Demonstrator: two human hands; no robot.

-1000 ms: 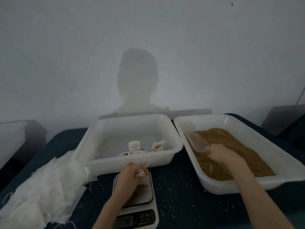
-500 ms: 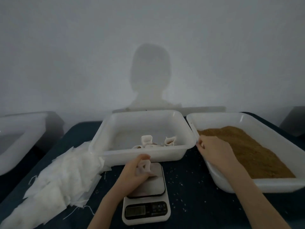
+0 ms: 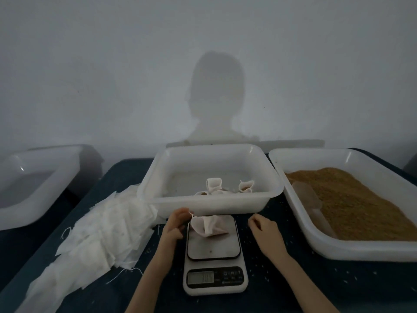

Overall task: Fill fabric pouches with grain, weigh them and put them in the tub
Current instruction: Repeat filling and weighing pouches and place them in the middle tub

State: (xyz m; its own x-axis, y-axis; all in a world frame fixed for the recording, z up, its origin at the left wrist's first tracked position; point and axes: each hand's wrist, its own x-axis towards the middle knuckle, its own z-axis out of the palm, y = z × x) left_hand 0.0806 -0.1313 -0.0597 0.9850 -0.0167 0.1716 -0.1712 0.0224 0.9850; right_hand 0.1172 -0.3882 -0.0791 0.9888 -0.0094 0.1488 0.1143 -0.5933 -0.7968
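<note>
Far left: a white tub [image 3: 33, 177], half cut off by the edge, insides too dim to see. Next to it, a heap of empty pouches [image 3: 97, 236] on the dark counter [image 3: 338, 281].

Then the left hand [image 3: 174, 227], a moment ago bunched on top of the pouch [image 3: 208, 227], now moved off to the scale's left side, grip pinching just the string at the pouch's mouth. Pouch now lying on the far part of the scale [image 3: 213, 249], mouth turned left. Looks like weighing time. Numbers on the little screen too blurry to read.

Behind the scale, the middle tub [image 3: 209, 199] with a few filled pouches inside, partly hidden by its front wall.

Right hand [image 3: 265, 231] now out of the grain, down by the scale, fingers loosely curled, holding nothing.

Far right: grain tub [image 3: 316, 242], with the clear scoop [image 3: 309, 199] left lying in it. Tub's right side cut off.
</note>
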